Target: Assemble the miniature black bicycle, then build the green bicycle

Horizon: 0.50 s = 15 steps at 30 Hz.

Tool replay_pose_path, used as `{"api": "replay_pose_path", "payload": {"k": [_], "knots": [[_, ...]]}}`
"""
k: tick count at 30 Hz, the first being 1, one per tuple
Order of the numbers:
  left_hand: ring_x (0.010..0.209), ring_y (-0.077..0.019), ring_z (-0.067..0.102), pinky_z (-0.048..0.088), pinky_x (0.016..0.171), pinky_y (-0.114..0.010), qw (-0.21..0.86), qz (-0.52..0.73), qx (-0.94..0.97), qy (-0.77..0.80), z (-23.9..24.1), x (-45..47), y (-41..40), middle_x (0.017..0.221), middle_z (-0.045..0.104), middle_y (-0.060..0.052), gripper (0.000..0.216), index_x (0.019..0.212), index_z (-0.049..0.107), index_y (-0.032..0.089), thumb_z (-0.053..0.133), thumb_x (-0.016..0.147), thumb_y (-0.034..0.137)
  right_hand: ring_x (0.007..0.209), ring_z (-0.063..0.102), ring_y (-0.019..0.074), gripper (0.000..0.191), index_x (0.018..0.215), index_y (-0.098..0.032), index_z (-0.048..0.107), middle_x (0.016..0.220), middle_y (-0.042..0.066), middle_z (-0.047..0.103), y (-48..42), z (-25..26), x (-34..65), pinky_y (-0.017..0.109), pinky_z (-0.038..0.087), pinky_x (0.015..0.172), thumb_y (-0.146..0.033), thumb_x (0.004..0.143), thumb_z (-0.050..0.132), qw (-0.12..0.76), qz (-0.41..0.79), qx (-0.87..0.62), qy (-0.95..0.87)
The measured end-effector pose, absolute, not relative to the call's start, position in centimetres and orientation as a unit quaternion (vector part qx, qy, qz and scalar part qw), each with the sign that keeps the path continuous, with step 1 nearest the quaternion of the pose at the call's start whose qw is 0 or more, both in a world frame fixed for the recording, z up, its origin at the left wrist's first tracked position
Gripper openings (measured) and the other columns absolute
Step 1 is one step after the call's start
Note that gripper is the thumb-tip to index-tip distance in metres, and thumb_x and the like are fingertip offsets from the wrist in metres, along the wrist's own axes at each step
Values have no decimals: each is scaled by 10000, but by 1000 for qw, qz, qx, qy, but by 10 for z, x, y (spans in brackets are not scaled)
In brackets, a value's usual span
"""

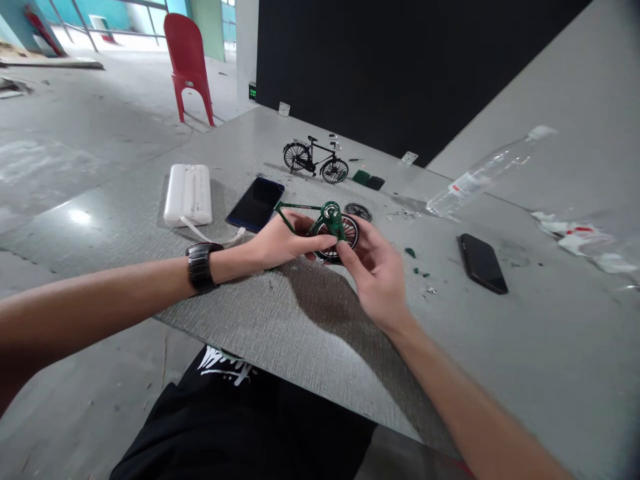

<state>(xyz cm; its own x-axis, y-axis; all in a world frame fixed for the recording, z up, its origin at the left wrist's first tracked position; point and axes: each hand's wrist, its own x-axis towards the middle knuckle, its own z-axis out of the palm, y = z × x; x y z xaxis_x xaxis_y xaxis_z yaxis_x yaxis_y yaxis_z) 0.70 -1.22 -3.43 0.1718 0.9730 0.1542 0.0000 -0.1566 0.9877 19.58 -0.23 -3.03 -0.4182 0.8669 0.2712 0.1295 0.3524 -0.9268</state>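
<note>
My left hand (283, 243), with a black watch on its wrist, grips a small green model bicycle frame (300, 208) just above the grey table (300, 333). My right hand (373, 267) pinches the green part and the spoked wheel (345, 233) at the frame's right end. Both hands are closed on the model. A loose spoked wheel (359, 211) lies on the table just behind my right hand. Small green parts (417, 263) are scattered to the right of my right hand.
A finished black model bicycle (315, 159) stands at the back. A white power bank (189, 193) and a dark phone (256, 203) lie left, another black phone (483, 262) right. An empty plastic bottle (487, 170) and crumpled wrappers (583, 243) lie at far right. A red chair (187, 63) stands beyond.
</note>
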Motion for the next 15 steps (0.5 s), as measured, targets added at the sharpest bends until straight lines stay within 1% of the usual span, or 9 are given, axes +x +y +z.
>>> {"api": "replay_pose_path", "payload": {"k": [4, 6, 8, 10, 11, 12, 13, 14, 15], "knots": [[613, -107, 608, 520, 577, -230, 481, 497, 597, 406, -35, 8, -12, 748, 708, -48, 241, 862, 738, 112, 748, 828, 350, 1152, 700, 265, 506, 1432, -282, 519, 1362, 83, 681, -2, -31, 200, 427, 649, 836, -463, 976, 642, 396, 466, -329, -720], [596, -103, 597, 521, 566, -228, 482, 506, 593, 400, -36, 8, -11, 739, 703, -47, 255, 848, 728, 113, 754, 825, 365, 1082, 715, 251, 489, 1444, -286, 534, 1301, 77, 710, 0, -34, 201, 417, 631, 823, -479, 1001, 607, 402, 450, -323, -729], [590, -104, 598, 524, 556, -226, 488, 512, 586, 396, -38, 8, -10, 735, 697, -45, 275, 841, 719, 114, 769, 813, 382, 1064, 702, 234, 425, 1406, -289, 589, 1268, 70, 717, 5, -35, 201, 406, 596, 849, -480, 1027, 565, 434, 412, -331, -730], [578, -103, 599, 517, 539, -222, 493, 518, 576, 395, -38, 7, -9, 718, 682, -36, 288, 825, 708, 117, 783, 802, 395, 1029, 679, 203, 310, 1293, -289, 665, 1215, 56, 715, 8, -31, 199, 373, 561, 847, -428, 1031, 576, 505, 359, -333, -711], [571, -100, 599, 512, 533, -219, 495, 522, 572, 395, -38, 7, -9, 707, 673, -30, 290, 810, 699, 121, 788, 800, 397, 955, 667, 180, 225, 1196, -285, 702, 1124, 42, 718, 7, -26, 199, 347, 544, 808, -385, 1022, 601, 550, 336, -319, -695], [564, -97, 598, 507, 529, -215, 496, 525, 568, 394, -38, 7, -9, 695, 664, -24, 290, 789, 689, 125, 790, 800, 397, 836, 640, 157, 135, 1075, -278, 724, 984, 22, 706, 5, -19, 200, 322, 522, 737, -342, 1006, 628, 592, 320, -288, -681], [561, -93, 597, 502, 528, -212, 496, 526, 567, 394, -37, 6, -9, 687, 657, -19, 291, 768, 679, 129, 790, 803, 396, 691, 575, 139, 95, 936, -269, 720, 805, -5, 647, -1, -10, 202, 306, 482, 651, -308, 987, 650, 625, 315, -246, -670], [557, -89, 595, 494, 524, -208, 495, 527, 567, 395, -37, 5, -10, 679, 652, -16, 292, 748, 669, 133, 789, 806, 393, 571, 479, 128, 182, 798, -258, 683, 650, -29, 544, -10, -1, 206, 301, 425, 573, -294, 974, 655, 635, 329, -192, -672], [556, -88, 595, 485, 520, -206, 494, 527, 568, 395, -36, 5, -10, 674, 651, -17, 294, 733, 664, 136, 787, 810, 392, 496, 395, 128, 299, 695, -250, 630, 557, -38, 451, -23, 8, 211, 310, 378, 522, -322, 985, 624, 618, 348, -152, -688]]}}
